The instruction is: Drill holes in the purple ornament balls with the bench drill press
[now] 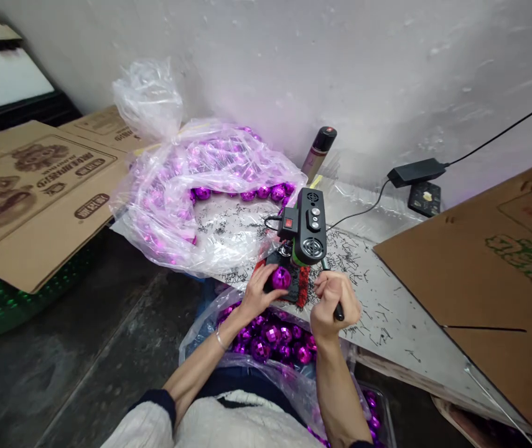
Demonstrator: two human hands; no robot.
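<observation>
The left hand (259, 291) had a purple ball (281, 278) in its grip, fingers along the far side and thumb along the near side, so that the ball sat in the opening between them, just to the right of the palm, with its top uncovered. The ball was at the dark base (290, 300) of the press (312, 227), below and on the near side of the head; whether it touched the base could not be told. A red, rough-looking strip (303, 286) edged the base between the ball and the right hand (335, 303). That hand was clenched round the lever (339, 313), whose black end poked out below the fist, and it was apart from the ball. Small black bits (345, 255) lay scattered over the table (399, 298) on both sides of the press. Nearer the body, below both hands, an open bag (188, 342) held many more purple balls (272, 336). Beyond the left hand, a large clear bag (151, 99) of purple balls lay on the table, curved round a bare patch, and a spray can (319, 152) stood behind the press, tilted in view.
</observation>
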